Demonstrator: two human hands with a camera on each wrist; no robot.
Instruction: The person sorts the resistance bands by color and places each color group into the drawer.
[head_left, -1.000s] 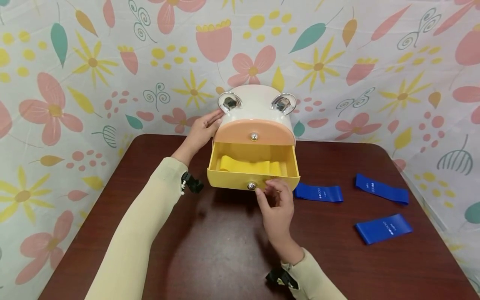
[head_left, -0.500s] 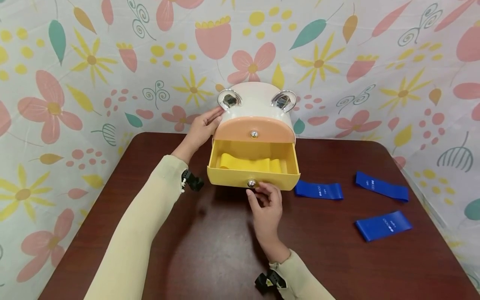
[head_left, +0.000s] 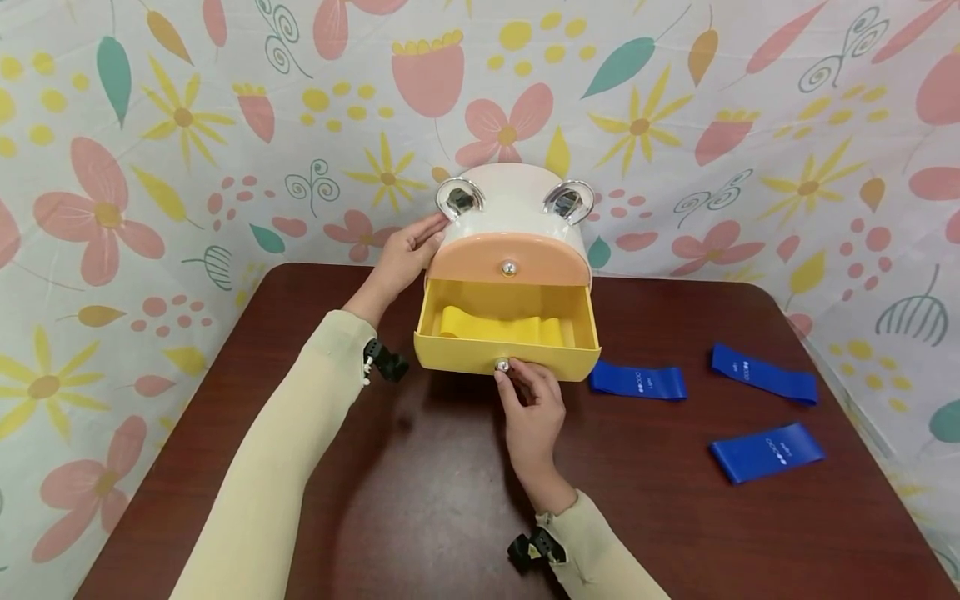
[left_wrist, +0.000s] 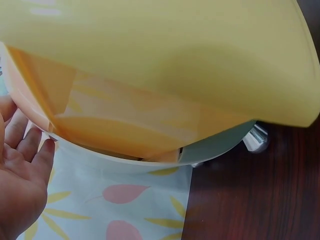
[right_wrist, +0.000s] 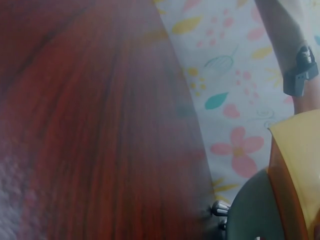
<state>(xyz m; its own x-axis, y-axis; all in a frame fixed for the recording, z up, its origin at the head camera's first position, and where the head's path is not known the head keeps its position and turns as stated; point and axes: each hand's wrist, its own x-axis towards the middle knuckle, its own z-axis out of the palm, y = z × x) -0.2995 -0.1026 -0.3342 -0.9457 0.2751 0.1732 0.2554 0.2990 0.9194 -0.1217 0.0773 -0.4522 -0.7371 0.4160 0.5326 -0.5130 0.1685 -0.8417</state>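
Note:
In the head view a white frog-like drawer box (head_left: 510, 200) with silver-rimmed eyes stands on the table. Its upper orange drawer (head_left: 472, 260) is in; the lower yellow drawer (head_left: 450, 353) is pulled out. A yellow resistance band (head_left: 498, 328) lies inside it. My left hand (head_left: 402, 261) rests with extended fingers on the box's left side. In the left wrist view those fingertips (left_wrist: 47, 146) touch the housing edge beneath the yellow drawer front. My right hand (head_left: 534, 421) pinches the drawer's silver knob (head_left: 502, 365) between thumb and finger. The right wrist view leaves this hand out.
Several things lie to the right: blue resistance bands (head_left: 639, 381), one farther right (head_left: 763, 375), and one nearer (head_left: 767, 452). The dark wooden table (head_left: 420, 500) meets a flower-patterned cloth (head_left: 285, 108) behind the box. Black wrist cameras (head_left: 386, 361) sit on both wrists.
My right hand has moved left along the yellow drawer's front, and its thumb and finger have closed on the knob. The left hand, drawer and bands stay where they were.

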